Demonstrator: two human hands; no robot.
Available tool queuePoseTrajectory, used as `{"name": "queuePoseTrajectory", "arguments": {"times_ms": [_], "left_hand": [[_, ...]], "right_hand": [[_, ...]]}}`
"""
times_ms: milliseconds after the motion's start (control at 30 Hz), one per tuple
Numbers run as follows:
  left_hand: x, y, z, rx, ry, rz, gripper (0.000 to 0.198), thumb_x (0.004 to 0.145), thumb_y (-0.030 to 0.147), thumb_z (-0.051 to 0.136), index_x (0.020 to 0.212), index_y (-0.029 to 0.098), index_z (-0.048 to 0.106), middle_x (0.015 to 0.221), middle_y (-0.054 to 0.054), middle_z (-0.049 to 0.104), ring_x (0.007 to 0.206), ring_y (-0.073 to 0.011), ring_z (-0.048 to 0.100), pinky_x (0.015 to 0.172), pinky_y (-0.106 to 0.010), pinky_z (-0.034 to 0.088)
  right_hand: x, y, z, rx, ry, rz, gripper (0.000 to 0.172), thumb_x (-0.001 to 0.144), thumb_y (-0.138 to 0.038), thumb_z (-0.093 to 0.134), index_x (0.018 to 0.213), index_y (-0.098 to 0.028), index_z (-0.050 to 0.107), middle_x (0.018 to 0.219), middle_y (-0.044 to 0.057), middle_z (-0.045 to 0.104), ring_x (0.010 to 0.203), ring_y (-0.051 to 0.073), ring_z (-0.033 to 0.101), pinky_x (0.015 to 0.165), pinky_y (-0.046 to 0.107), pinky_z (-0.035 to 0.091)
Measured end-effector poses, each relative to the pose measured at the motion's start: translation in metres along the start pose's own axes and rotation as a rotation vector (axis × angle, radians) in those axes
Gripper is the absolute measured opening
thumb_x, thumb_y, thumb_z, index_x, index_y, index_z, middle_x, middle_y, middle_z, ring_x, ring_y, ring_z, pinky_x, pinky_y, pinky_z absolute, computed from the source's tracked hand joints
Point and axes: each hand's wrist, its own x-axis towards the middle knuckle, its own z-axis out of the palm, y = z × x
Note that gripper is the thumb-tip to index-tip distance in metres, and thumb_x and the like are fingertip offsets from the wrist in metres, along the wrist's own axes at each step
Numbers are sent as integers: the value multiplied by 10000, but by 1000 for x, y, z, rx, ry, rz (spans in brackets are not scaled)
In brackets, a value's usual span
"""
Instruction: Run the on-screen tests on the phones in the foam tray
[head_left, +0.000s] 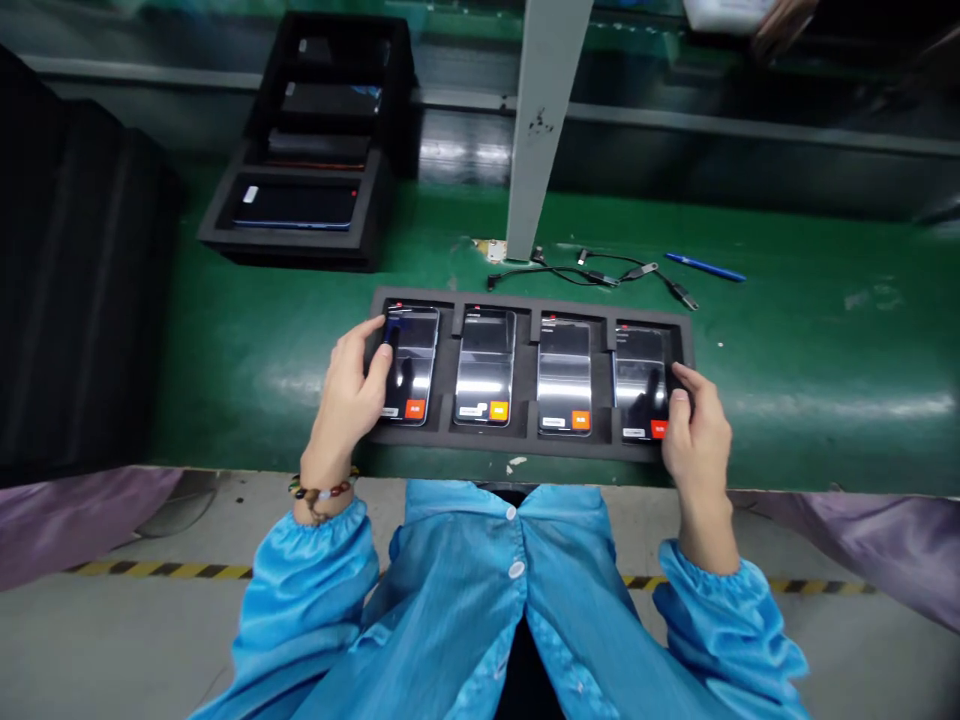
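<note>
A black foam tray lies near the front edge of the green workbench, with several smartphones in its slots. My left hand grips its left end, thumb beside the leftmost phone. At the right end my right hand pinches the wall next to the rightmost phone. Between them sit two more phones, one left of centre and one right of centre. Their screens are dark with reflections, a white label and an orange-red patch at the bottom.
Stacked foam trays with phones stand at the back left. Behind the tray lie short black cables and a blue pen. A grey metal post rises from the bench. Dark stacked material fills the left side.
</note>
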Motion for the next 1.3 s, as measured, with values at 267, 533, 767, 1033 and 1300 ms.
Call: {"name": "queuePoseTrajectory", "arguments": {"times_ms": [267,533,767,1033,1300], "left_hand": [[-2,7,0,47,34,-27,513,1135,515,452,1548,264,623,1562,-118,667,1467,-328,609,1284,-536,442],[-3,7,0,69,55,-37,486,1141,447,453,1542,237,631,1496,-111,710,1371,-331,665,1217,-543,498],[-3,9,1,60,52,-15,486,1133,476,457,1524,250,638,1537,-124,684,1458,-328,620,1273,-529,455],[-2,10,0,62,61,-15,460,1122,494,459,1486,288,653,1516,-100,697,1454,-303,626,1274,-501,465],[-2,7,2,65,57,-17,479,1123,495,465,1497,262,653,1527,-127,690,1457,-325,621,1272,-528,457]], "right_hand": [[0,0,5,-37,6,14,464,1122,-355,402,1518,-264,626,1535,120,692,1448,320,621,1254,617,472],[0,1,5,-48,7,18,459,1116,-358,418,1511,-264,632,1522,124,698,1444,323,623,1244,623,480],[0,-1,5,-58,6,30,457,1117,-362,426,1517,-278,630,1522,118,700,1448,323,623,1241,620,483],[0,-3,4,-71,1,49,463,1108,-364,427,1516,-278,630,1522,118,695,1431,337,628,1231,630,483],[-1,1,6,-73,12,32,454,1118,-387,427,1509,-285,633,1503,116,704,1422,332,629,1227,620,486]]}}
